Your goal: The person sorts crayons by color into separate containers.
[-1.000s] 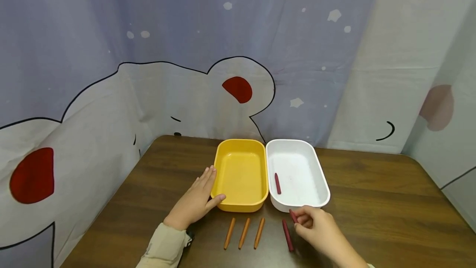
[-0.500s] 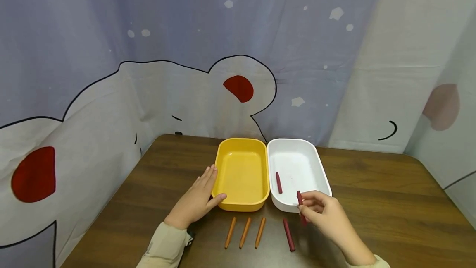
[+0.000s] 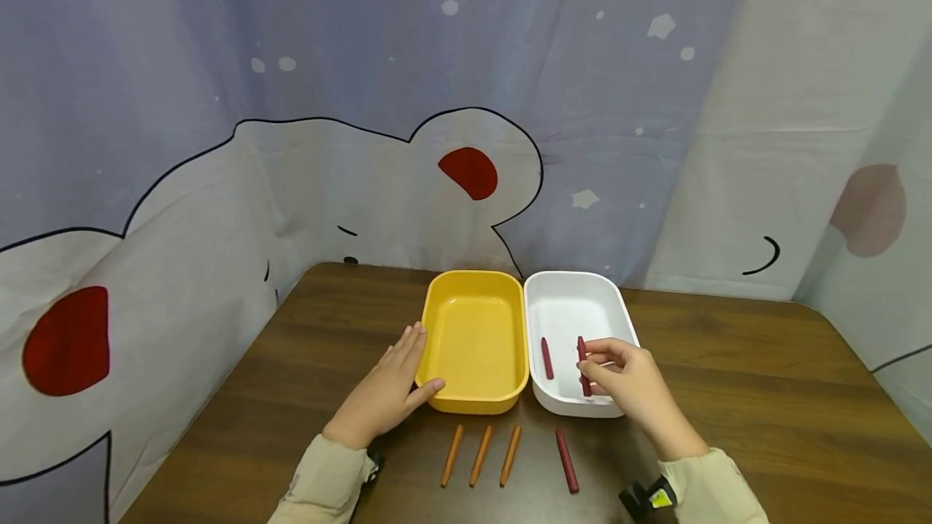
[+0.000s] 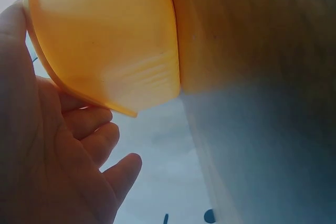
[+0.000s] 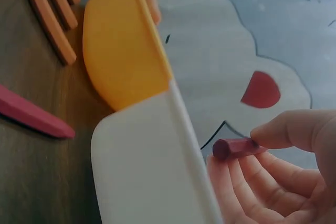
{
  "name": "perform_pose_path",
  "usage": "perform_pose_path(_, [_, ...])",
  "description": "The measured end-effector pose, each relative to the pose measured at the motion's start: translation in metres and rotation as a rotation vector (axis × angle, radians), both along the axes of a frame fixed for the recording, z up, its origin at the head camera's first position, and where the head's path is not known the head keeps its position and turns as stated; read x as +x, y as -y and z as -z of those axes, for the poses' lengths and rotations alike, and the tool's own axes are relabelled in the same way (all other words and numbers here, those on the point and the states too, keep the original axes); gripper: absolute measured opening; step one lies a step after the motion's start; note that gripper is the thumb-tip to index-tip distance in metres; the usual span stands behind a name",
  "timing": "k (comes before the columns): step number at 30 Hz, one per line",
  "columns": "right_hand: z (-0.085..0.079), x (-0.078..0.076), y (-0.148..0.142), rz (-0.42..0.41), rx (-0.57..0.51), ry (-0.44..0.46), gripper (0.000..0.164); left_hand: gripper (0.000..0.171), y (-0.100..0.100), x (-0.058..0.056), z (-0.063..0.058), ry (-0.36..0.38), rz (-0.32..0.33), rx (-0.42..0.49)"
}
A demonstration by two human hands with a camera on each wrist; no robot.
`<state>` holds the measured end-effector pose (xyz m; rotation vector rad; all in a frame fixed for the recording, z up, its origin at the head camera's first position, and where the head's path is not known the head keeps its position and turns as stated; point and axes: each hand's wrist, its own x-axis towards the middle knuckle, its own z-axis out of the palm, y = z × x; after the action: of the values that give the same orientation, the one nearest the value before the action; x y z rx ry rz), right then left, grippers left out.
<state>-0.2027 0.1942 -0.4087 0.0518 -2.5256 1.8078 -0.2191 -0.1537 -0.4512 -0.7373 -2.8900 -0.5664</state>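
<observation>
Between thumb and fingers, my right hand (image 3: 628, 374) pinches a dark red crayon (image 3: 584, 366) over the near part of the white tray (image 3: 571, 408). In the right wrist view the held crayon (image 5: 236, 148) shows end-on above the tray's rim. Another dark red crayon (image 3: 547, 358) lies inside the white tray, toward its left side. My left hand (image 3: 382, 395) rests with straight fingers against the left edge of the yellow tray (image 3: 473, 407). The left wrist view shows those fingers (image 4: 86, 121) along the yellow rim.
On the wooden table (image 3: 764, 395), in front of the yellow tray, lie three orange-brown crayons (image 3: 480, 455) side by side. One dark red crayon (image 3: 566, 461) lies in front of the white tray. The two trays stand side by side. A printed curtain (image 3: 349, 184) hangs behind the table.
My right hand has lifted the dark red crayon from in front of the white tray and carried it forward over the tray. The left hand has stayed in place.
</observation>
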Motion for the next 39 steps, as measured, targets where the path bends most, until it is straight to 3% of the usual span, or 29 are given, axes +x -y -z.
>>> perform_pose_path(7, [0.009, -0.024, 0.005, 0.027, 0.11, -0.02, 0.026, 0.085, 0.0, 0.0, 0.0, 0.0, -0.005, 0.003])
perform_pose_path(13, [0.015, -0.039, 0.008, 0.079, 0.253, -0.016, 0.023, 0.085, 0.0, -0.001, 0.002, -0.012, -0.006, 0.005])
perform_pose_path(19, [0.02, -0.051, 0.012, 0.074, 0.406, -0.006, 0.02, 0.085, 0.0, -0.001, 0.002, -0.007, -0.008, 0.003])
perform_pose_path(30, [0.03, -0.058, 0.015, 0.076, 0.618, -0.052, 0.009, 0.084, 0.0, 0.001, 0.0, 0.0, -0.005, 0.001])
perform_pose_path(39, [0.032, -0.058, 0.015, 0.094, 0.697, -0.05, 0.011, 0.085, 0.0, 0.0, 0.0, -0.006, -0.002, 0.002])
